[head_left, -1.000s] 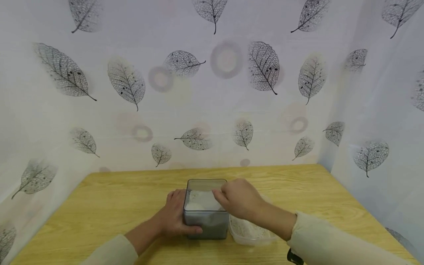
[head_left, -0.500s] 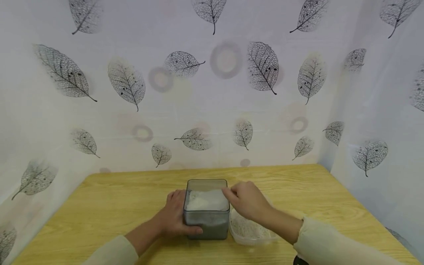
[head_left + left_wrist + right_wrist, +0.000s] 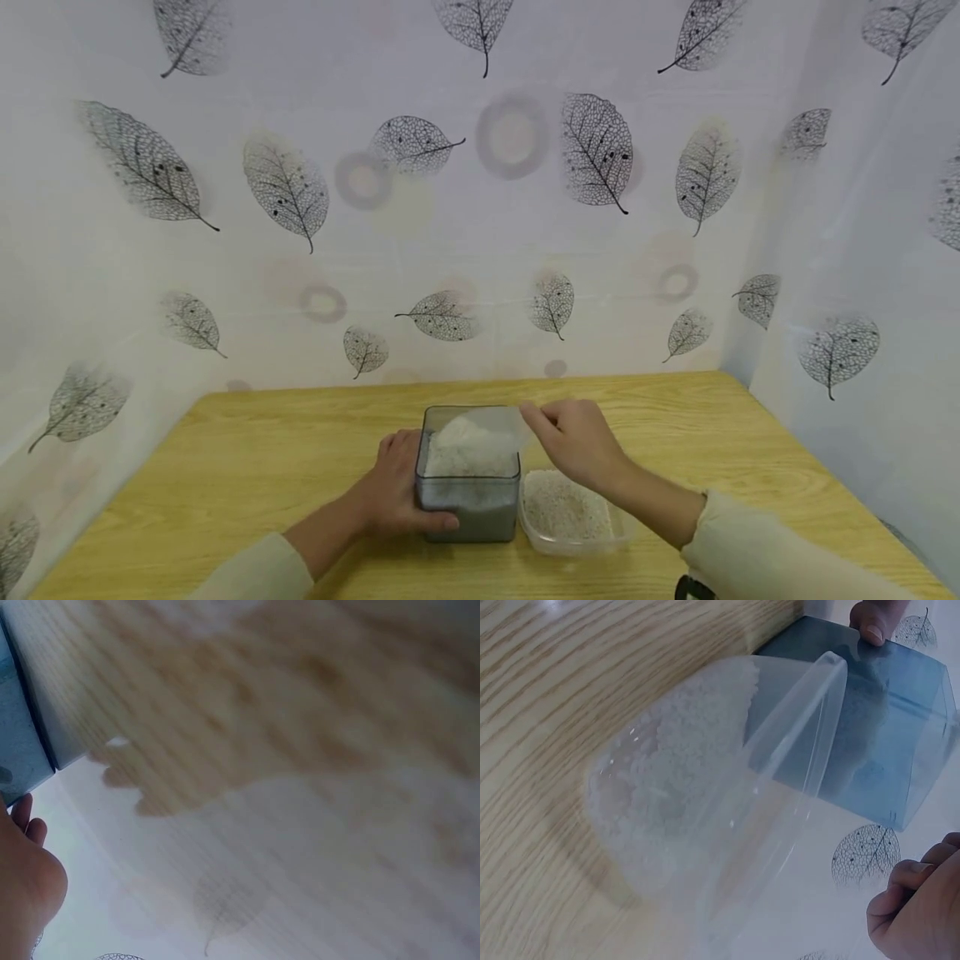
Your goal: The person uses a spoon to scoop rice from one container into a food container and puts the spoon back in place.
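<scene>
left grip (image 3: 396,490): grey container (image 3: 480,521) | right grip (image 3: 579,442): scoop (image 3: 504,427) | tub (image 3: 570,547): grains (image 3: 562,505)

The box (image 3: 486,510) is smoky grey, the table (image 3: 292,442) yellow wood-grained, the pale backdrop (image 3: 480,237) printed with black leaves (image 3: 597,152)

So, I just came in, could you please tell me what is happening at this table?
A person's left hand holds the gray container upright on the table. The right hand grips a translucent scoop, which carries a whitish heap at the container's open top. White grains lie inside the container below it. The clear tub beside it, toward the person's right, also has grains in it.
</scene>
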The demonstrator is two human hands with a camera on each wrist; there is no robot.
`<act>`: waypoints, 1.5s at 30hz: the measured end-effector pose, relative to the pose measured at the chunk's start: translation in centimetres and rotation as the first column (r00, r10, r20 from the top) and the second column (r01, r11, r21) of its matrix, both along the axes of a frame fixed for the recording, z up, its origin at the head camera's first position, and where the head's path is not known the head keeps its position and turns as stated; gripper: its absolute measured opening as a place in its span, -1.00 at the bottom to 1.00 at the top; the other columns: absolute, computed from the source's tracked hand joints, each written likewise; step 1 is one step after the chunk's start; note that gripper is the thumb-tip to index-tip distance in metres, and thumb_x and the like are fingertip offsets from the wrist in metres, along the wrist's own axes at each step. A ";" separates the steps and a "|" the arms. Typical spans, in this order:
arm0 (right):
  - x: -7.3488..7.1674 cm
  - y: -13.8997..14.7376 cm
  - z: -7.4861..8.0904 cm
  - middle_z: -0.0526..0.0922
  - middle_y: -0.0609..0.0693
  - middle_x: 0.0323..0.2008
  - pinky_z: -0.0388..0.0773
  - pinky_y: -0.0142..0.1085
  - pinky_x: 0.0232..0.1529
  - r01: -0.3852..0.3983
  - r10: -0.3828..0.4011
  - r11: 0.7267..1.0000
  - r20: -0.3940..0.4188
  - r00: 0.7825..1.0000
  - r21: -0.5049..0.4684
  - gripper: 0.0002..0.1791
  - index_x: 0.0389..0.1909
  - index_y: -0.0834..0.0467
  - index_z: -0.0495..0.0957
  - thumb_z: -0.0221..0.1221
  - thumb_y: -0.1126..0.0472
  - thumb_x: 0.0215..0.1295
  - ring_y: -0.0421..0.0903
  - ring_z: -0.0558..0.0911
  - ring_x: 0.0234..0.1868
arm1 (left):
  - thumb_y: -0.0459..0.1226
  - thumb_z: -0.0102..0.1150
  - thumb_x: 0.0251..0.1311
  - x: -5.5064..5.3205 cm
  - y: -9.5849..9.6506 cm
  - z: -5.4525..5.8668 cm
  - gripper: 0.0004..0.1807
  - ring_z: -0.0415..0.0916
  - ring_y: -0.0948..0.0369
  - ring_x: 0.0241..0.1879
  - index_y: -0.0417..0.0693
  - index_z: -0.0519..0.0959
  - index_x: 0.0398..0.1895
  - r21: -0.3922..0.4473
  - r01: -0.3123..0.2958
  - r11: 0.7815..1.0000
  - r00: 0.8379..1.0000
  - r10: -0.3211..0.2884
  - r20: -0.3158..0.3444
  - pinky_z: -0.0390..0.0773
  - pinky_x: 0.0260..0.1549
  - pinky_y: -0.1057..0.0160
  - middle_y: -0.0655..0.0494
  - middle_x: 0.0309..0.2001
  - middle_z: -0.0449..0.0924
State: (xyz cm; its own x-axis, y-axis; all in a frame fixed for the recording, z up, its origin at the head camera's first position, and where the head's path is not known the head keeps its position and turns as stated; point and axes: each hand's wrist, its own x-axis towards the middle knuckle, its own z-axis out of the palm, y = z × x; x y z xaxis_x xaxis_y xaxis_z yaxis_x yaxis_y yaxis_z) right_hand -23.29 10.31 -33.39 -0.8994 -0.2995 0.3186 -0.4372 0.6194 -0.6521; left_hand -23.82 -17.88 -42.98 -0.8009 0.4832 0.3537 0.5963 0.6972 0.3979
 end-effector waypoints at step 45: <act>2.6 15.3 -3.5 0.01 -0.29 -0.80 0.07 -0.43 -0.65 0.293 -0.220 0.917 -0.268 0.938 0.272 -0.38 -0.81 0.01 0.11 0.13 0.04 0.46 -0.35 -0.05 -0.72 | 0.46 0.31 -0.23 -0.1 0.0 -0.2 0.20 0.28 0.04 0.15 -0.19 0.25 0.33 -0.007 -0.007 1.000 1.000 0.007 0.013 0.14 0.24 -0.22 -0.03 0.15 0.42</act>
State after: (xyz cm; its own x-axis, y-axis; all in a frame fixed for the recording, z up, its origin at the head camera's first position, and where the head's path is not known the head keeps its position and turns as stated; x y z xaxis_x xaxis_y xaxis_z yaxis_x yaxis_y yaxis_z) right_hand -20.69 25.63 -36.85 -0.8720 -0.1824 0.4542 -0.3496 0.8815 -0.3173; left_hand -23.90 -17.87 -43.17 -0.8091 0.4797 0.3396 0.5858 0.7044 0.4008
